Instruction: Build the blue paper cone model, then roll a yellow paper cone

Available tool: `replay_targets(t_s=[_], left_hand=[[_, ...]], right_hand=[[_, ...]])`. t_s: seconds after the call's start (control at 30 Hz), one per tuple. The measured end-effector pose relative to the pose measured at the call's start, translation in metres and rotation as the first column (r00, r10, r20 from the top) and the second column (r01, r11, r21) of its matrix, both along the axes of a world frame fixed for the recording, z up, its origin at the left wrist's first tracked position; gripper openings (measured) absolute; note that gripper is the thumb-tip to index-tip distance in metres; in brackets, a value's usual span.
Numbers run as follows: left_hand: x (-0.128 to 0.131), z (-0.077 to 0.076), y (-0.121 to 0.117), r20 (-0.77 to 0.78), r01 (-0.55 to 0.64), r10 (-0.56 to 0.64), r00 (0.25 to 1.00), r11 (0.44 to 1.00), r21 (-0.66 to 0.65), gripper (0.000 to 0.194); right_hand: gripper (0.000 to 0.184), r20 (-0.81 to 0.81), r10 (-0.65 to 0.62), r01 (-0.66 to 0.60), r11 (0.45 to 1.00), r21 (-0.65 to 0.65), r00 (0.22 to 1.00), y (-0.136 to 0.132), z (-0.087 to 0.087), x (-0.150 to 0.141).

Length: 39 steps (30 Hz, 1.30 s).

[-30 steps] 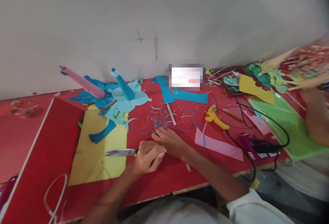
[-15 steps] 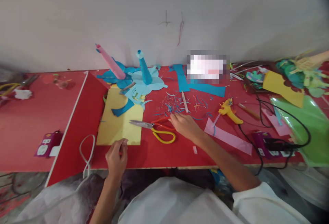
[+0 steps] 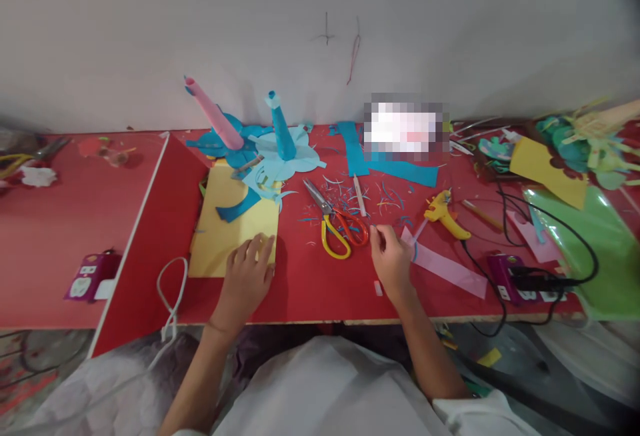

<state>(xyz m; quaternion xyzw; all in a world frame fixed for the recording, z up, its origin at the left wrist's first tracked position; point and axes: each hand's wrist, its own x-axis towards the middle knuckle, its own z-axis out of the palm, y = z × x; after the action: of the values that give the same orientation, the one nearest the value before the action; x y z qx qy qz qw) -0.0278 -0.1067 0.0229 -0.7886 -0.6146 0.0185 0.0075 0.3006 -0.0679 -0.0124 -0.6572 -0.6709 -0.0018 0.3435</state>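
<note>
My left hand (image 3: 249, 279) lies with its fingers stretched out over the lower right corner of a yellow paper sheet (image 3: 215, 243). Just right of the scissors, my right hand (image 3: 393, 261) is loosely curled, with a gap between thumb and fingers and nothing visible in it. The scissors (image 3: 330, 213), with one yellow and one red handle, rest on the red table, blades slightly apart and pointing up left. Paper clippings (image 3: 387, 199) are scattered around them. A pink paper strip (image 3: 450, 273) lies to the right of my right hand.
Behind stand a blue paper cone (image 3: 284, 133) on a light-blue flower shape and a leaning pink cone (image 3: 217, 116). To the right are a yellow glue gun (image 3: 447, 215), a purple power socket (image 3: 507, 279) with black cables, and a green plastic folder (image 3: 575, 256). A red divider (image 3: 165, 243) stands left.
My right hand has let go of the scissors and drawn back to the right. The scissors have turned, their blades now pointing up. My left hand has opened and moved onto the yellow sheet.
</note>
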Motion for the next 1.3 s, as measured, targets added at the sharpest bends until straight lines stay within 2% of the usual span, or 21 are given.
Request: replay_targets(t_s=[0.1,0.2,0.27,0.37,0.53,0.77,0.9,1.03,1.3], left_hand=[[0.004,0.005,0.000,-0.028,-0.018,0.018,0.999,1.000,-0.015,0.057],[0.005,0.010,0.000,-0.049,-0.008,0.005,0.999,0.999,-0.052,0.064],[0.004,0.014,0.000,-0.067,0.021,-0.029,0.997,0.994,-0.106,0.068],[0.004,0.020,0.001,-0.103,0.042,-0.062,0.993,0.981,-0.189,0.066],[0.012,0.025,0.005,-0.121,0.021,-0.052,0.991,0.970,-0.242,0.070],[0.015,0.020,0.005,-0.137,0.030,-0.057,0.989,0.981,-0.192,0.070],[0.014,0.019,0.004,-0.139,0.023,-0.047,0.989,0.985,-0.173,0.064],[0.025,0.017,0.006,-0.121,-0.025,0.009,0.993,0.991,-0.130,0.054],[0.047,0.022,0.015,-0.245,-0.093,0.065,0.967,0.990,-0.104,0.068]], right_hand=[[0.024,-0.039,0.035,-0.031,0.995,0.096,0.999,-0.014,0.002,0.004],[0.014,0.036,0.100,-0.105,0.972,0.209,0.994,-0.030,0.001,0.017],[0.009,0.104,0.140,-0.162,0.957,0.242,0.985,-0.039,-0.001,0.027],[0.008,0.132,0.145,-0.175,0.950,0.258,0.981,-0.050,-0.007,0.035],[0.011,0.173,0.203,-0.238,0.948,0.211,0.964,-0.051,-0.015,0.033],[0.014,0.147,0.202,-0.227,0.957,0.182,0.968,-0.048,-0.019,0.032],[0.016,0.102,0.191,-0.207,0.964,0.169,0.976,-0.048,-0.021,0.035],[0.019,0.102,0.198,-0.211,0.967,0.142,0.975,-0.048,-0.022,0.037],[0.021,0.118,0.204,-0.220,0.964,0.147,0.972,-0.047,-0.020,0.034]])
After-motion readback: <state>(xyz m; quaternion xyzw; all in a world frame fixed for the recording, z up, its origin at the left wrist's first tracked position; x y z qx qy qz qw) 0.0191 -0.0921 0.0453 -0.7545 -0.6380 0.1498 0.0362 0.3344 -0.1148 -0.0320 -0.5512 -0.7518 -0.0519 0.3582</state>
